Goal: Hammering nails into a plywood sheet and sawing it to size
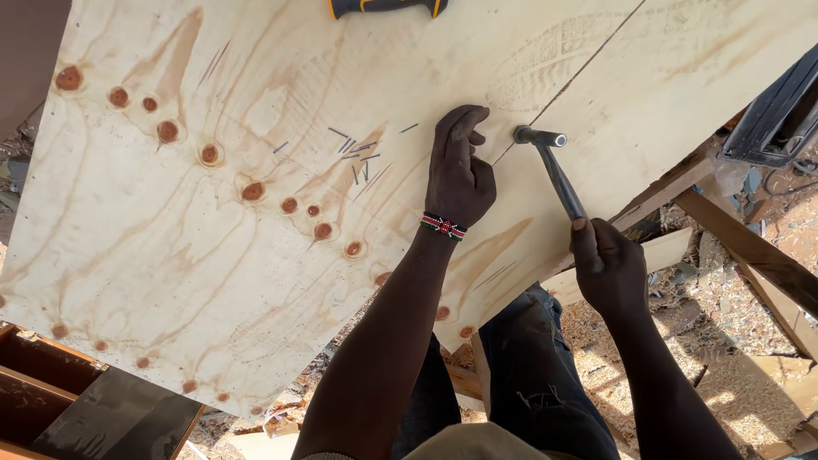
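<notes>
**Hammer at pencil line on plywood sheet**

A large plywood sheet (213, 213), knotted and pale, is seen lying flat on supports; it is judged stiff but heavy and awkward, best held at its edges. The hammer (554, 170) is gripped near the handle's end by the right hand (609, 268), grip closed; the steel head is judged dense, the handle the proper hold. The left hand (458, 170) is pressed on the sheet beside the head, fingers curled; whether a nail is pinched cannot be told. Loose nails (358, 153) are scattered nearby: small, light, easily rolled.
</notes>
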